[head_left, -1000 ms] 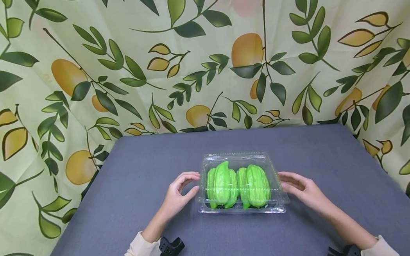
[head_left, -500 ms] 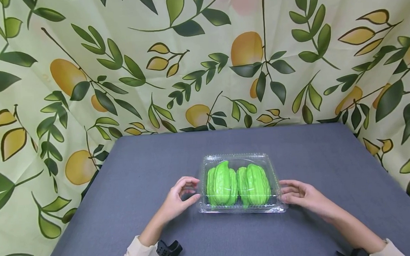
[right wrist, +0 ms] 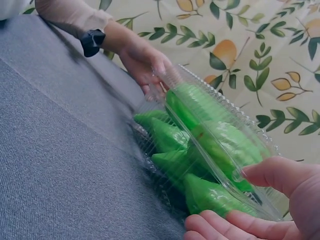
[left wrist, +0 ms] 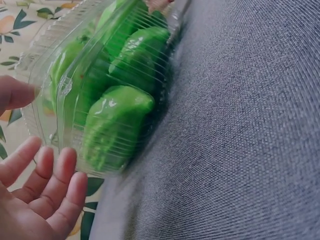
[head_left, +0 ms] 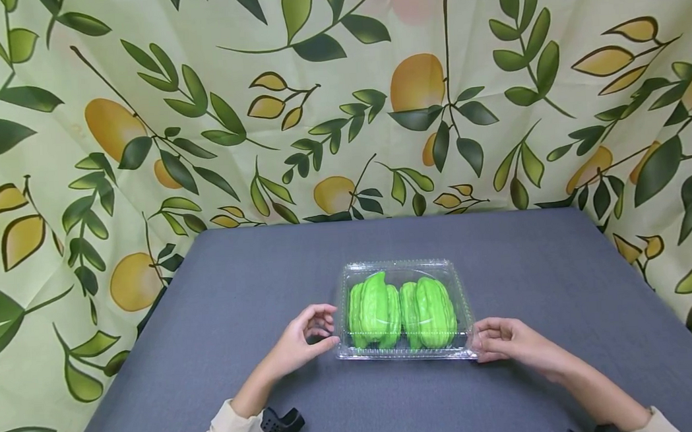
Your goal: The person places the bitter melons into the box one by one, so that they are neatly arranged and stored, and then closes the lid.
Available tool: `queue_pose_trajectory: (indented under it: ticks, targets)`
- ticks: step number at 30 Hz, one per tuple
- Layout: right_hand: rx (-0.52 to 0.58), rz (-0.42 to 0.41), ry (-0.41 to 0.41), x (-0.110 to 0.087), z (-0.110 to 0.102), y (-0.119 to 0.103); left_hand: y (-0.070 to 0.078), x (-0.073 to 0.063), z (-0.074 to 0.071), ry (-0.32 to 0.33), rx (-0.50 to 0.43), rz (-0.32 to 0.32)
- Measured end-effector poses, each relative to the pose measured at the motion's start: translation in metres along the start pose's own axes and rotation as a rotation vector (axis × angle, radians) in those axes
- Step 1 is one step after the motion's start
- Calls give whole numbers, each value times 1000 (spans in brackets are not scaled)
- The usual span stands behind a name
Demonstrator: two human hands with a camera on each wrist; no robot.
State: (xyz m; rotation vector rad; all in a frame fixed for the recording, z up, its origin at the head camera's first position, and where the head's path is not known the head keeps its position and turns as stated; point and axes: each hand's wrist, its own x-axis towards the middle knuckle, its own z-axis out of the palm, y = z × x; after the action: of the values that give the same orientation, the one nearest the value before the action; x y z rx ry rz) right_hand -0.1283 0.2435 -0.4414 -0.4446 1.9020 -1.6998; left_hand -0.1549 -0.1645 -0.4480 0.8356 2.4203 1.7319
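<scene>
A clear plastic clamshell box (head_left: pixel 414 354) sits on the table with its lid down. Several glossy, ridged green fruits (head_left: pixel 375 310) lie inside in two groups. At the box's left side, my left hand (head_left: pixel 299 341) has its thumb and fingers apart and loosely bent, the tips touching or very near the rim; the left wrist view shows its fingers (left wrist: pixel 65 165) by the lid edge. My right hand (head_left: pixel 511 343) pinches the rim at the front right corner. Its thumb (right wrist: pixel 270 175) lies on the rim beside a small round tab, the fingers lower along the side.
A grey cloth-covered table (head_left: pixel 254 268) lies beneath the box. Behind it and along both sides hangs a curtain (head_left: pixel 339 97) printed with leaves and orange fruit. A black wrist strap (head_left: pixel 284 423) is on the left forearm.
My right hand has slid along the box's right side toward the front corner. The lid's right front corner, which stuck out, now lines up with the base. My left hand has shifted slightly nearer.
</scene>
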Motion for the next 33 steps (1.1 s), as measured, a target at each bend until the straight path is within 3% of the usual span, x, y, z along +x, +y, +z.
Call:
queue_pose_trajectory:
  ticks: [8, 14, 21, 26, 33]
  targets:
    - [48, 2, -116, 0, 4, 2, 2, 0, -3, -93, -63, -175]
    - [41, 24, -124, 1, 8, 3, 7, -1, -5, -187, -59, -307]
    - [98, 38, -83, 8, 10, 5, 5, 1, -5, -310, -85, -347]
    - [112, 42, -33, 18, 15, 5, -1, 4, -6, -309, -112, -366]
    - [141, 74, 72, 32, 21, 3, -3, 7, -3, -246, -203, -416]
